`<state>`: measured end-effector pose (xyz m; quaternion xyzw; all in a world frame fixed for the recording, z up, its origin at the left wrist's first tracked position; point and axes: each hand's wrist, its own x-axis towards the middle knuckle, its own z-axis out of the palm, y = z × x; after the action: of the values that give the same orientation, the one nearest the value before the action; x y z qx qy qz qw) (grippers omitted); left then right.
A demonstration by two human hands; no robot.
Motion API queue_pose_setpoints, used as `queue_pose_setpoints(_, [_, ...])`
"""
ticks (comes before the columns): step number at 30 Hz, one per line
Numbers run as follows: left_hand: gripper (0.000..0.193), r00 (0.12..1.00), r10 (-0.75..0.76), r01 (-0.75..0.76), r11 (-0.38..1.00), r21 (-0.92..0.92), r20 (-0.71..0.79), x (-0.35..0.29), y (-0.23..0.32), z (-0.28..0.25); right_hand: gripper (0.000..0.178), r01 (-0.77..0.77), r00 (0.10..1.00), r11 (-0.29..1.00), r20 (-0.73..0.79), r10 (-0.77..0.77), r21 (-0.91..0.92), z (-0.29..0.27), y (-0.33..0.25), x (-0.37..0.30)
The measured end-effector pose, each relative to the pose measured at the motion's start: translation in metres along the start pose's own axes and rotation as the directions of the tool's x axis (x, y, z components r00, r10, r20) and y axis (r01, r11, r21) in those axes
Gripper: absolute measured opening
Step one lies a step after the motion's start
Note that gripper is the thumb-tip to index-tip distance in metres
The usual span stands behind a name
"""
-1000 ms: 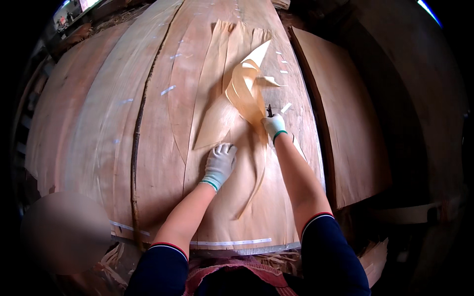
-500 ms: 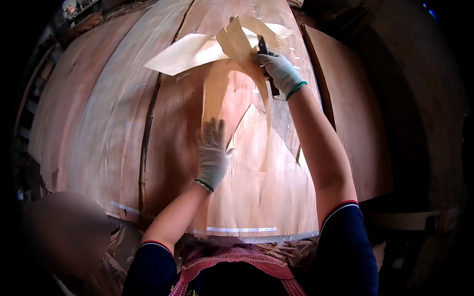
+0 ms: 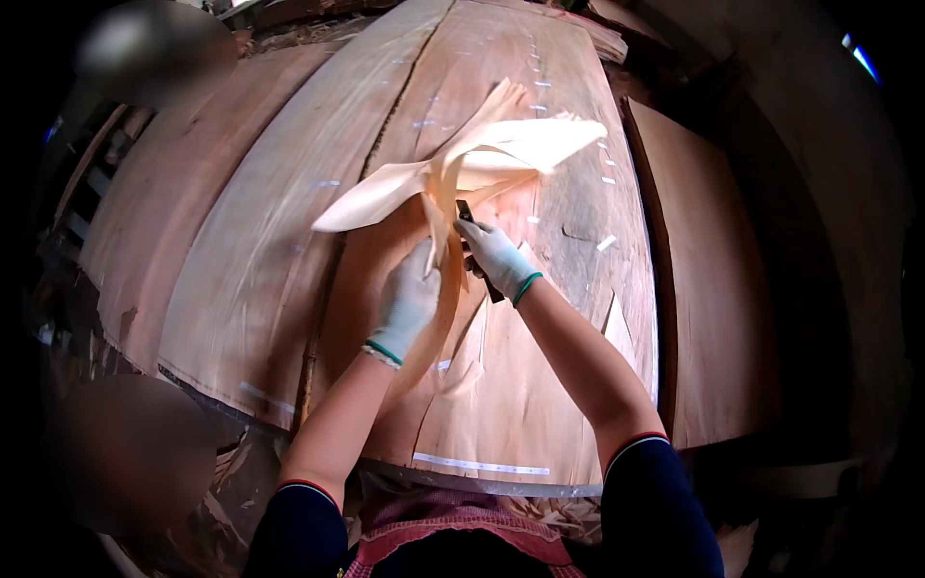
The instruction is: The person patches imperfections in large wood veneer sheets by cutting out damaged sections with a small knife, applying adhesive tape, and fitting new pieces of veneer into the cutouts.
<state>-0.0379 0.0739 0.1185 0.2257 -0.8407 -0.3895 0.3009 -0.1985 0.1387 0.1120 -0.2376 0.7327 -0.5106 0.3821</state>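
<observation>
Right hand (image 3: 493, 255): fingers wrapped around a slim dark tool (image 3: 495, 291), fist right up against the bunch. Can't tell if I have any wood pinched along with it. Left hand (image 3: 409, 294): closed on the near end of the thin veneer strips (image 3: 445, 183), a bit blurred, so exact finger placement isn't clear.

Strips are between and beyond my hands, over the middle of the big wood sheet (image 3: 520, 385). One pale flap fans out left, a brighter one right, a narrow tail hangs toward me.

Status, my read: strips are loose and bunched, so freeing them looks done; they're not yet off the sheet. A pale pointed sliver (image 3: 618, 328) lies near the right edge, untouched. Short white tape pieces (image 3: 606, 243) sit on the right side, and a long tape strip (image 3: 482, 464) runs along the near edge, so taping there looks done.

Further out: separate wood panel (image 3: 703, 279) on the right, scraps (image 3: 540, 511) below the near edge.
</observation>
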Motion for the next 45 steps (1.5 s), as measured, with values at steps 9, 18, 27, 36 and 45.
queue_pose_setpoints(9, [0.040,0.979,0.192,-0.183,0.976,-0.114,0.071,-0.003,0.087,0.003,0.025,0.408,0.911,0.898,-0.146,-0.386,0.167,-0.033,-0.087,-0.048])
queue_pose_setpoints(18, [0.050,0.743,0.612,-0.539,0.787,-0.299,0.272,-0.118,0.123,-0.111,0.034,0.575,0.498,0.704,-0.504,-0.706,-0.418,-0.299,-0.187,-0.338])
queue_pose_setpoints(27, [0.039,0.807,0.107,0.008,0.982,-0.191,0.581,-0.217,-0.059,-0.198,0.043,0.233,0.253,0.957,-0.939,-0.232,-0.174,-0.170,-0.040,-0.663])
queue_pose_setpoints(36, [0.039,0.582,0.218,-0.245,0.966,-0.087,0.783,-0.297,-0.077,-0.174,0.034,-0.017,0.326,0.943,-0.889,0.321,0.334,0.141,0.105,-0.708])
queue_pose_setpoints(45, [0.039,0.351,0.419,-0.355,0.887,-0.295,0.837,-0.327,0.053,-0.138,0.028,-0.155,-0.131,0.843,-0.856,0.500,0.516,0.232,0.197,-1.006])
